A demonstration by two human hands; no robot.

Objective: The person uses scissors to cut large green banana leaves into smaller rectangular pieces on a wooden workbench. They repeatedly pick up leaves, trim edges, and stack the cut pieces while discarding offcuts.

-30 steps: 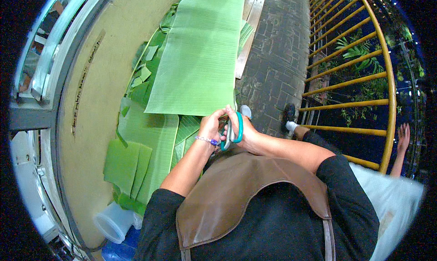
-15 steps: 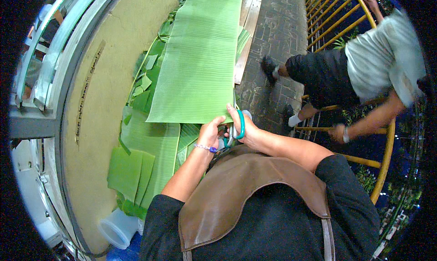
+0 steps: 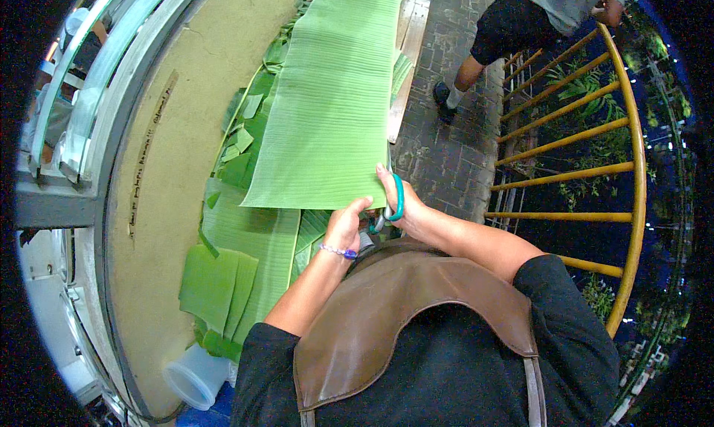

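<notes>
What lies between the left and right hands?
In the head view: the lower right corner of the big leaf, with scissors partly visible below it.

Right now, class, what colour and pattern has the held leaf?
The held leaf is light green with fine parallel lines, clearest in the head view.

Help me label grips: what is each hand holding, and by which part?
The left hand holds the large leaf by its near edge; the right hand holds it by its near right corner, and has scissors by a teal handle.
</notes>
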